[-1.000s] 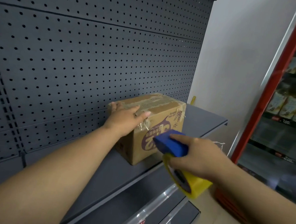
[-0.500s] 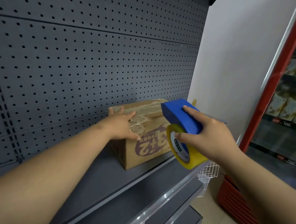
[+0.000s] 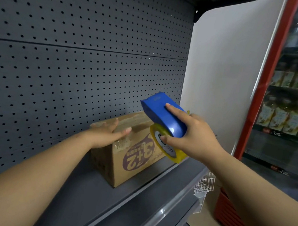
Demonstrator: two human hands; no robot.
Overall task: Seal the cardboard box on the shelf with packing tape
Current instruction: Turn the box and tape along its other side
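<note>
A brown cardboard box (image 3: pixel 131 160) with a purple upside-down "3+2" print stands on the grey shelf (image 3: pixel 81 195), close to the pegboard. My left hand (image 3: pixel 109 136) lies flat on the box's top near corner, fingers spread, pressing down. My right hand (image 3: pixel 193 139) grips a blue tape dispenser (image 3: pixel 163 118) with a yellow roll of packing tape (image 3: pixel 166 144). The dispenser hangs just above and in front of the box's right end, its blue nose pointing up and left. It hides the box's far right top.
A dark perforated back panel (image 3: pixel 75 53) rises behind the shelf. A white side panel (image 3: pixel 223 75) closes the shelf's right end. Further right stands a red-framed cooler (image 3: pixel 263 91) with bottles. A small white wire basket (image 3: pixel 204 185) hangs at the shelf's front edge.
My right hand has lifted the dispenser from below the shelf edge up to the box's right end. My left hand stays pressed on the box top.
</note>
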